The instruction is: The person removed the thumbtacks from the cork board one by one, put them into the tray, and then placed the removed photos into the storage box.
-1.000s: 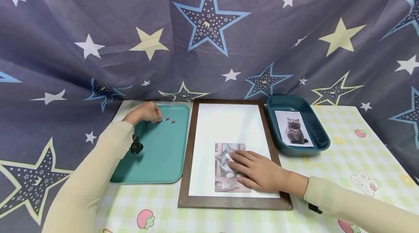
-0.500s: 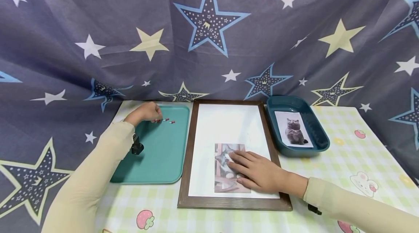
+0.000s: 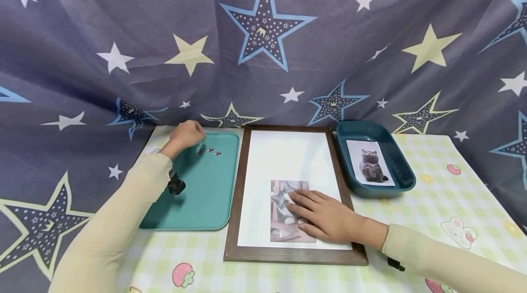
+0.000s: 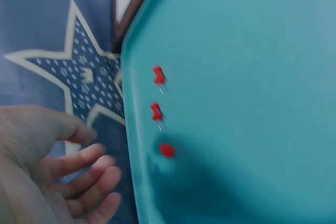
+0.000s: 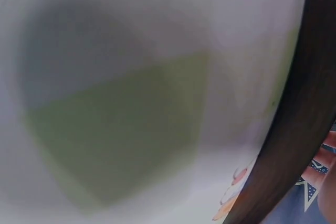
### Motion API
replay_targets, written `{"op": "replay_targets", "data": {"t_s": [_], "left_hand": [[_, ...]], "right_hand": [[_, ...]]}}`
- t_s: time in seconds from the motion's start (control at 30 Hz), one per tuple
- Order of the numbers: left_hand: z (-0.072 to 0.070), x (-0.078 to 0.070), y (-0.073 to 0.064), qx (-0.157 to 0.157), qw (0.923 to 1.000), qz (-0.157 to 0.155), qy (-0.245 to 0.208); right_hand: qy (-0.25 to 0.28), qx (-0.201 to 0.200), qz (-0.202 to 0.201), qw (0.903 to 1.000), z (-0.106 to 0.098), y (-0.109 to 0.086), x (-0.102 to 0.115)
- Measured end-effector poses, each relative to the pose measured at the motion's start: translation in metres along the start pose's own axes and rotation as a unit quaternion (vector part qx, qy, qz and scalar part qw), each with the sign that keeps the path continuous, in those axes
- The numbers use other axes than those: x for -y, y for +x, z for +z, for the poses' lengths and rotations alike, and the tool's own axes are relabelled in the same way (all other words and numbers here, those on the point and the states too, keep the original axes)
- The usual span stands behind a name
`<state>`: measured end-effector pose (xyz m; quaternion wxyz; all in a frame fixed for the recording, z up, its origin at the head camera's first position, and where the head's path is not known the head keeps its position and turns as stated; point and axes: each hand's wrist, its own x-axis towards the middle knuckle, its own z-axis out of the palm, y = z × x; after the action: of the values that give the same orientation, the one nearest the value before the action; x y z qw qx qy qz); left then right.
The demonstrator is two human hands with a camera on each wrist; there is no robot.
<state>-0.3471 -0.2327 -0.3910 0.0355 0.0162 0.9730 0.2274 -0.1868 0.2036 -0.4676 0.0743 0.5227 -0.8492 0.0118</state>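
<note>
My left hand point(image 3: 187, 135) hovers over the far edge of a teal tray point(image 3: 201, 201). In the left wrist view that hand point(image 4: 63, 166) has loosely bent fingers, with nothing between thumb and forefinger. Three red push pins lie in the tray: one pin point(image 4: 158, 75) and a second pin point(image 4: 156, 112) on their sides, while a third pin point(image 4: 167, 150) shows mainly its round head. My right hand point(image 3: 323, 215) rests flat on a cat photo point(image 3: 284, 233), fingers extended and partly covering it. Beneath the photo is a white board point(image 3: 288, 156) with a brown wooden frame point(image 3: 296, 255).
A dark blue-green bin point(image 3: 399, 165) stands right of the board, holding a photo of a grey cat point(image 3: 370, 165). A checked tablecloth point(image 3: 432, 192) covers the table. Behind it hangs a star-patterned curtain point(image 3: 321, 50).
My left hand has risen and moved back from the pins, so the third pin, earlier at its fingertips, is now uncovered. My right hand has stayed on the photo.
</note>
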Motion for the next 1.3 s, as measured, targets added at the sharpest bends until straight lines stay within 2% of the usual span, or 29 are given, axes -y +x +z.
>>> {"op": "replay_targets", "data": {"t_s": [0.17,0.23,0.3,0.4,0.53,0.63,0.73,0.87,0.97,1.17,1.3], "left_hand": [[0.0,-0.021,-0.009,-0.08,0.9954,-0.023,-0.049],[0.0,-0.033,-0.014,-0.093,0.9929,-0.027,-0.069],[0.0,-0.045,-0.019,-0.089,0.9916,-0.025,-0.09],[0.002,-0.063,-0.026,-0.062,0.991,-0.012,-0.118],[0.009,-0.083,-0.034,0.001,0.9883,-0.001,-0.153],[0.013,-0.094,-0.038,0.049,0.9821,-0.005,-0.182],[0.018,-0.101,-0.041,0.085,0.9721,-0.009,-0.218],[0.026,-0.106,-0.042,0.112,0.9584,-0.016,-0.262],[0.032,-0.109,-0.045,0.129,0.9512,-0.02,-0.279],[0.04,-0.119,-0.054,0.17,0.9426,-0.021,-0.287],[0.045,-0.123,-0.058,0.186,0.9405,-0.028,-0.283]], "right_hand": [[0.0,-0.004,-0.002,1.0,0.001,0.0,0.0],[-0.002,-0.007,-0.003,1.0,0.002,0.0,0.0],[-0.003,-0.009,-0.004,0.9999,0.002,0.0,0.0],[-0.007,-0.012,-0.006,0.9999,0.003,0.0,-0.001],[-0.008,-0.015,-0.007,0.9998,0.004,0.0,-0.002],[-0.008,-0.013,-0.006,0.9999,0.003,0.0,-0.002],[-0.008,-0.012,-0.005,0.9999,0.002,0.001,-0.002],[-0.007,-0.019,-0.01,0.9997,0.002,0.001,-0.001],[-0.007,-0.024,-0.013,0.9996,0.002,0.001,-0.001],[-0.01,-0.021,-0.009,0.9997,0.003,0.0,-0.001],[-0.008,-0.021,-0.007,0.9997,0.002,0.0,-0.001]]}}
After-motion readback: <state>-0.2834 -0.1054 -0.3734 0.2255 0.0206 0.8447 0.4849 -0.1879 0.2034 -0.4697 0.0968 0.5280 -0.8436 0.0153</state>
